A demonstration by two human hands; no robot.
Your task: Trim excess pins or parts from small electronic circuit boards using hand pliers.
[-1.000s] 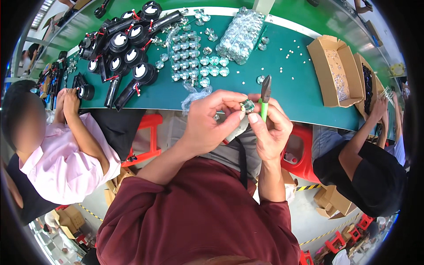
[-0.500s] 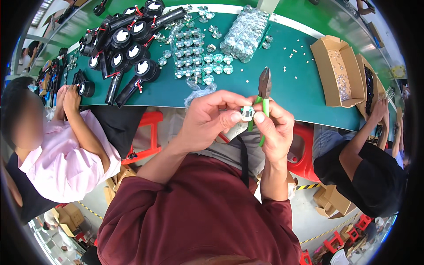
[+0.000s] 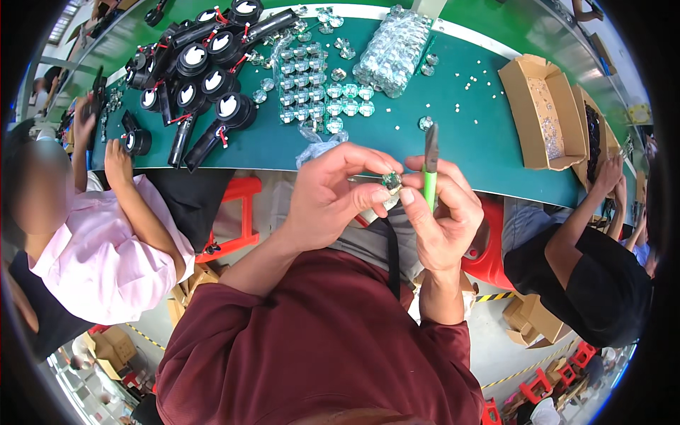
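Note:
Above the near edge of the table, my left hand (image 3: 338, 185) pinches a small round circuit board (image 3: 391, 181) between thumb and fingertips. My right hand (image 3: 445, 207) has its fingers wrapped round green-handled cutting pliers (image 3: 430, 185), jaws pointing away from me. Its thumb and fingertip reach the board's right edge. Just beyond the plier jaws, a loose round board (image 3: 426, 123) lies on the green table. Rows of similar boards (image 3: 303, 83) lie farther off to the left, beside a crumpled clear plastic bag (image 3: 320, 144).
Black tubular parts with round heads (image 3: 205, 78) are piled on the left. A clear-wrapped stack of boards (image 3: 393, 53) lies at the back. An open cardboard box (image 3: 544, 117) stands right, with small white bits scattered nearby. People sit at both sides, a pink sleeve (image 3: 106, 248) on the left.
The board between my fingers has turned, showing a darker green side. The pliers have tilted and sunk slightly in my right hand. A loose board now shows beyond their jaws.

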